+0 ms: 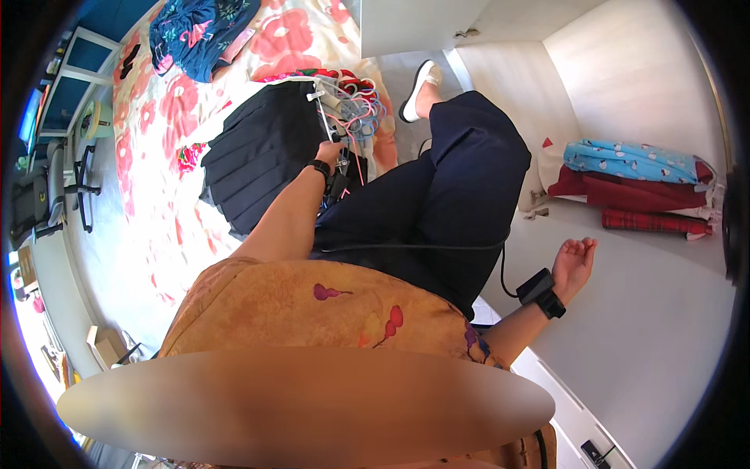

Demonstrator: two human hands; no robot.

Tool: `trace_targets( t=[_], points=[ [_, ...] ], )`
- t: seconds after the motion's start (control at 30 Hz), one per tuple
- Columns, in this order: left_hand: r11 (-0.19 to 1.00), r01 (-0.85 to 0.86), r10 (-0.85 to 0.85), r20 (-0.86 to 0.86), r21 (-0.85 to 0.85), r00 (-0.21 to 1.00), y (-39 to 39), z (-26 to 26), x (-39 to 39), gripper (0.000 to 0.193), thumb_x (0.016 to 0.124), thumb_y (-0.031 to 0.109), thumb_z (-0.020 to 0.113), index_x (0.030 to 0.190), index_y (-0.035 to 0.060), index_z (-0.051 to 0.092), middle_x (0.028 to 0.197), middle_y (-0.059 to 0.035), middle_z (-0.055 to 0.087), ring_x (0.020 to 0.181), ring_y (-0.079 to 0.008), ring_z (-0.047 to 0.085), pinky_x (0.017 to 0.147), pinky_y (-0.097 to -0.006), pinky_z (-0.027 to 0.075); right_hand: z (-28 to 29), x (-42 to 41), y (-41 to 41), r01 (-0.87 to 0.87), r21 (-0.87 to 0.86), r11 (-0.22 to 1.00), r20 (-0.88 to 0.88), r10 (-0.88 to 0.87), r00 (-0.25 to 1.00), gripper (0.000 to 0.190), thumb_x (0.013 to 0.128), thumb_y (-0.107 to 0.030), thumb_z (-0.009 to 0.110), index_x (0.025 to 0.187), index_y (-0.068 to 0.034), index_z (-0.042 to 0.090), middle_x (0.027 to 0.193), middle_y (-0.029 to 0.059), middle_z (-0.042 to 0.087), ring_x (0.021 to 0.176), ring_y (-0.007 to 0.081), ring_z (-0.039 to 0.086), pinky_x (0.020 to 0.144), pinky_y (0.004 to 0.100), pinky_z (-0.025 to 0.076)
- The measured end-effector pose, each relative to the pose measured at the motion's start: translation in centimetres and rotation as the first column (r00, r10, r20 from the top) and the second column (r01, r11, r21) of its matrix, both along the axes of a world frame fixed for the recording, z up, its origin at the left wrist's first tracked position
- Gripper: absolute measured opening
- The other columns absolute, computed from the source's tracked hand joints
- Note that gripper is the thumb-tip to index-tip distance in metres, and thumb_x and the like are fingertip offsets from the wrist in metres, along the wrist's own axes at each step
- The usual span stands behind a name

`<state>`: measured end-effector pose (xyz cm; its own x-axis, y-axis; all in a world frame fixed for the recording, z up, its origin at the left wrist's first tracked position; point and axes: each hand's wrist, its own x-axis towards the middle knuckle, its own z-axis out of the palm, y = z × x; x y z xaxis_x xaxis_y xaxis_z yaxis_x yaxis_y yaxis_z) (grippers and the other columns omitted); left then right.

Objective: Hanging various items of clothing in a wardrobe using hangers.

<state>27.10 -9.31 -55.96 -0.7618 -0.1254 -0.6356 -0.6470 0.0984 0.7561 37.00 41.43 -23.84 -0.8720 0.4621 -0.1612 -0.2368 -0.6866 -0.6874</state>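
My left hand (330, 155) grips a clip hanger (323, 117) along the waistband side of a black pleated skirt (263, 146). The skirt is spread over the bed, and a white clip shows at its far corner. Dark items beside my fingers are partly hidden by my hand and leg. My right hand (574, 267) is raised at the wardrobe, palm showing, with its fingers loosely curled and nothing visible in them. Beyond it, a stack of folded clothes lies in the wardrobe: a light blue printed cloth (633, 161), dark red cloth (627, 190) and red plaid cloth (656, 221).
Several plastic hangers (358, 111) lie bunched on the floral bedspread (170, 111), near a dark blue flamingo-print garment (199, 38). A wardrobe door (416, 26) stands out at the far side. A black cable (410, 247) crosses my lap. An office chair (44, 193) stands left.
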Motion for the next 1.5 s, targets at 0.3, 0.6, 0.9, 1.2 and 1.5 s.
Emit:
trace_targets(
  t=[0.3, 0.6, 0.9, 1.2, 1.5],
  points=[
    [0.869, -0.324, 0.251, 0.231, 0.374, 0.940, -2.2, 3.6, 0.5, 0.018, 0.079, 0.020, 0.054, 0.093, 0.0074, 0.052, 0.083, -0.0042, 0.056, 0.073, -0.0157, 0.052, 0.070, -0.0273, 0.043, 0.1, -0.7, -0.9, 0.014, 0.027, 1.000, 0.027, -0.014, 1.000, 0.012, 0.088, -0.016, 0.046, 0.091, -0.005, 0.051, 0.080, 0.0011, 0.052, 0.069, 0.0113, 0.048, 0.071, 0.0265, 0.041],
    [0.758, -0.443, 0.447, 0.114, 0.479, 0.887, -2.6, 11.9, 1.0, 0.019, 0.081, 0.018, 0.052, 0.093, 0.0037, 0.050, 0.079, -0.0043, 0.053, 0.071, -0.0156, 0.050, 0.063, -0.0275, 0.043, 0.0, -0.9, -1.5, -0.038, 0.049, 0.998, -0.035, 0.040, 0.999, 0.013, 0.088, -0.016, 0.046, 0.095, -0.005, 0.050, 0.082, 0.0014, 0.051, 0.070, 0.0106, 0.048, 0.070, 0.0259, 0.042],
    [0.735, -0.499, 0.570, -0.020, 0.459, 0.821, -2.5, 17.3, 0.5, 0.005, 0.080, 0.013, 0.053, 0.081, 0.0106, 0.048, 0.062, 0.0029, 0.040, 0.047, -0.0050, 0.036, 0.040, -0.0188, 0.029, -0.1, 0.4, -1.5, -0.028, 0.072, 0.997, -0.066, 0.033, 0.997, 0.014, 0.087, -0.016, 0.048, 0.096, -0.005, 0.050, 0.083, 0.0013, 0.051, 0.071, 0.0099, 0.048, 0.072, 0.0260, 0.041],
    [0.605, -0.254, 0.607, -0.231, 0.754, 0.760, -1.0, 24.9, 1.6, 0.018, 0.083, 0.009, 0.047, 0.101, 0.0111, 0.043, 0.067, 0.0030, 0.038, 0.051, -0.0061, 0.034, 0.046, -0.0211, 0.032, -0.2, -0.1, -2.8, -0.069, 0.068, 0.995, -0.065, 0.074, 0.995, 0.013, 0.086, -0.013, 0.048, 0.097, -0.006, 0.049, 0.085, 0.0011, 0.051, 0.073, 0.0100, 0.047, 0.073, 0.0254, 0.040],
    [0.453, 0.148, 0.463, -0.374, 0.879, 0.803, 4.0, 28.8, 2.0, 0.026, 0.086, 0.011, 0.044, 0.112, 0.0110, 0.041, 0.090, -0.0031, 0.047, 0.084, -0.0154, 0.048, 0.080, -0.0305, 0.041, 1.9, -0.8, -7.1, -0.085, 0.250, 0.965, 0.001, 0.087, 0.996, 0.013, 0.087, -0.014, 0.046, 0.097, -0.006, 0.049, 0.084, 0.0010, 0.050, 0.071, 0.0090, 0.046, 0.071, 0.0235, 0.039]
  ],
)
